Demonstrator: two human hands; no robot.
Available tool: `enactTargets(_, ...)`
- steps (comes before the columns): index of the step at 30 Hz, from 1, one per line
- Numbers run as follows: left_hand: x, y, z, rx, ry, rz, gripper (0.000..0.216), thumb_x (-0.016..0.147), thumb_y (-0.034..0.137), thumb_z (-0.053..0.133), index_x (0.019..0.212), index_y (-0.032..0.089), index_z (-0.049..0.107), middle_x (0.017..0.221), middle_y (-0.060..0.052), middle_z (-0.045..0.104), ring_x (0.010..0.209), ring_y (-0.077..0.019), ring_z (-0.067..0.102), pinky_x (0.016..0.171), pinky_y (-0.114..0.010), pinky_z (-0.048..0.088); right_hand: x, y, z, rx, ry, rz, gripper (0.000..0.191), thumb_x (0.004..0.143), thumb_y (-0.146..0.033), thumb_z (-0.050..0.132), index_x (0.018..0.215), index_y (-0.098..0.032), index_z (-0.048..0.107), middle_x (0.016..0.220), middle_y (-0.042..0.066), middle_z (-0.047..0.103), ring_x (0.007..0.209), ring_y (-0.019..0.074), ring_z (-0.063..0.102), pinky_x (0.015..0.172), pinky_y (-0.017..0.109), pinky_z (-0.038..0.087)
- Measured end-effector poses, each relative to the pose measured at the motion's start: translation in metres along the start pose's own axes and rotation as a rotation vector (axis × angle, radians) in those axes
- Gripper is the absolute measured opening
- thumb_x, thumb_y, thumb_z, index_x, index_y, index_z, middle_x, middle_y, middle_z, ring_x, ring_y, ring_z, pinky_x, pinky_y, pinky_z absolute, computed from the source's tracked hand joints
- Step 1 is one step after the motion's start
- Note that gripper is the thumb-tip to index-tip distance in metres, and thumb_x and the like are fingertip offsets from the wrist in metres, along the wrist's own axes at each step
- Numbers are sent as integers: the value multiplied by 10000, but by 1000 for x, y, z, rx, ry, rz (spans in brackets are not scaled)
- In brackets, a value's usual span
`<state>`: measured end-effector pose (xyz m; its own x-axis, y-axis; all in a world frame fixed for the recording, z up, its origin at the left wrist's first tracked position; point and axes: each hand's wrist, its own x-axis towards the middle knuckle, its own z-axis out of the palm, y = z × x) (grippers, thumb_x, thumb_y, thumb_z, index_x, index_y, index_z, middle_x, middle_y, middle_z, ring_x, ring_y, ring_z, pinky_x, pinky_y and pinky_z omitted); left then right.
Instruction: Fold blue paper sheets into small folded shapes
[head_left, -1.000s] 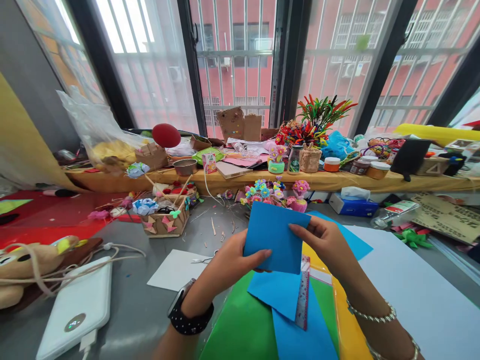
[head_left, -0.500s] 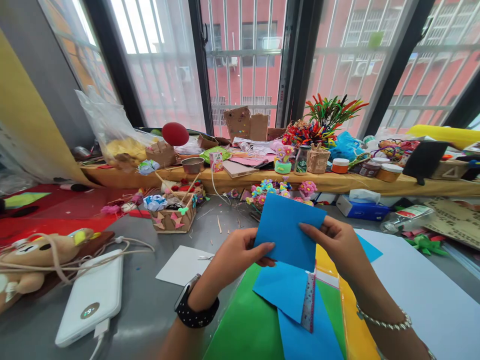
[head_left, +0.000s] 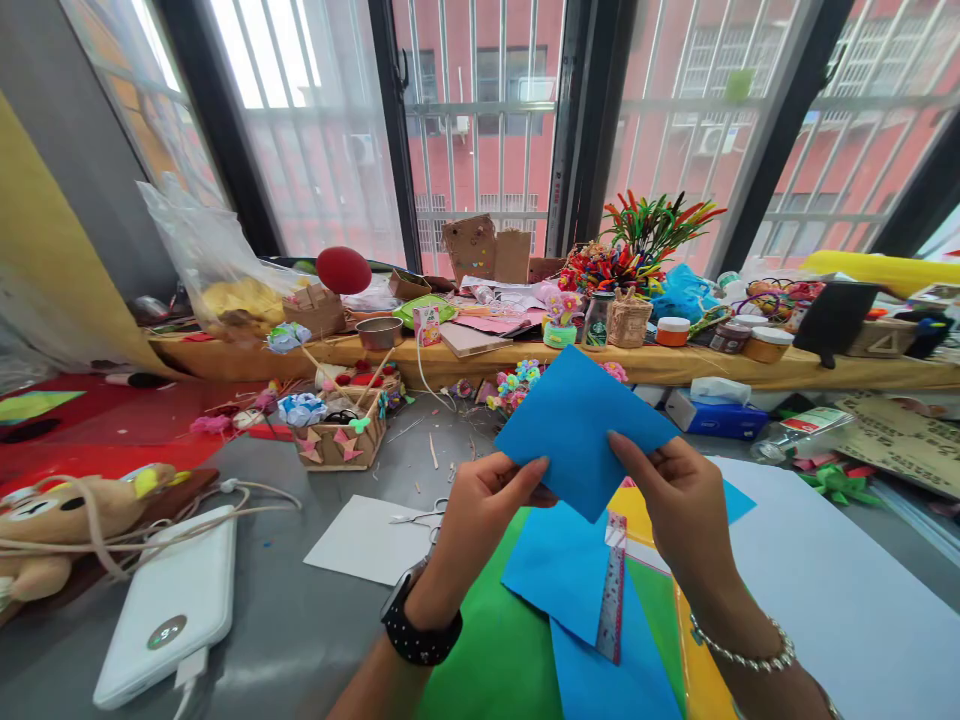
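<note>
Both my hands hold up a blue square of paper over the grey table, turned so one corner points down like a diamond. My left hand, with a black watch on the wrist, pinches its lower left edge. My right hand, with a bracelet on the wrist, pinches its lower right edge. Beneath the hands lie more blue sheets, a green sheet, a yellow sheet and a patterned ruler.
A white sheet with small scissors lies to the left, and a white power bank with cable beside a plush toy. A large white sheet covers the right. Craft flowers, jars and a cardboard basket crowd the back.
The blue square has been lifted a little and rotated from nearly level edges to a corner-down diamond. Both hands shifted their grip to its lower edges.
</note>
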<state>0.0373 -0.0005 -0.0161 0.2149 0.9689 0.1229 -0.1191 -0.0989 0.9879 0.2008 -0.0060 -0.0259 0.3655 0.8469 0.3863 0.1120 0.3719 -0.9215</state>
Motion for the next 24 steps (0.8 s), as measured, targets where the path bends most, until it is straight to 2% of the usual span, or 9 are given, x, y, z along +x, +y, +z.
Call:
enactTargets(2, -1, 1, 0, -8, -22, -34, 194, 703, 281, 634, 593, 121, 622, 539, -28, 669, 530, -155, 642, 554, -251, 525, -2, -1, -1, -87, 22, -90, 260, 711, -335, 627, 910, -168, 640, 742, 40, 700, 648, 218, 631, 500, 296, 517)
enactTargets(4, -2, 3, -1, -13, -36, -57, 207, 697, 283, 641, 569, 122, 613, 520, -28, 666, 513, -153, 639, 539, -250, 528, -3, -1, -3, -217, 0, -262, 285, 771, -278, 571, 1048, -217, 597, 924, 45, 690, 823, 244, 632, 650, 341, 534)
enactTargets(8, -4, 4, -1, -81, -4, -31, 192, 723, 301, 616, 648, 124, 621, 603, -15, 671, 584, -151, 643, 621, -271, 540, -5, 1, -4, -464, -171, -761, 471, 821, -87, 434, 1243, -297, 433, 1261, 5, 498, 1121, 229, 482, 912, 384, 429)
enactTargets(11, -6, 3, 1, -182, -13, 67, 190, 769, 324, 563, 803, 151, 635, 744, -7, 677, 725, -156, 634, 691, -270, 526, -6, 3, -2, -570, -288, -987, 583, 801, 6, 388, 1310, -270, 322, 1355, 25, 370, 1180, 207, 415, 946, 375, 403)
enactTargets(14, -8, 3, 1, -235, -71, 138, 265, 815, 382, 478, 923, 191, 627, 851, -5, 669, 828, -160, 606, 733, -267, 506, -7, 5, 2, -683, -305, -1064, 540, 801, 14, 400, 1287, -220, 375, 1352, 70, 374, 1174, 207, 418, 937, 367, 412)
enactTargets(16, -9, 3, 1, -210, -77, 147, 259, 816, 374, 480, 937, 198, 627, 846, 3, 662, 815, -153, 599, 738, -263, 502, -8, 6, 5, -740, -307, -1077, 489, 801, 2, 405, 1252, -184, 429, 1340, 93, 389, 1164, 217, 427, 932, 372, 417)
enactTargets(20, -9, 5, -1, -70, 29, 150, 175, 791, 282, 535, 885, 182, 645, 776, 19, 649, 727, -135, 586, 677, -226, 502, -9, 5, 8, -748, -346, -1088, 470, 771, -46, 438, 1224, -170, 461, 1333, 96, 401, 1133, 228, 449, 901, 382, 441)
enactTargets(22, -9, 6, -2, -19, 83, 155, 170, 778, 276, 541, 844, 167, 653, 735, 19, 640, 691, -138, 576, 626, -220, 498, -9, 3, 7, -698, -400, -1086, 446, 767, -159, 503, 1212, -172, 474, 1333, 103, 399, 1138, 249, 436, 897, 403, 437)
enactTargets(24, -9, 9, -4, 17, 108, 154, 165, 767, 283, 544, 801, 166, 656, 686, 25, 621, 654, -136, 561, 599, -221, 489, -9, 1, 6, -610, -453, -1045, 498, 748, -361, 555, 1200, -166, 486, 1333, 125, 389, 1152, 285, 413, 903, 444, 416)
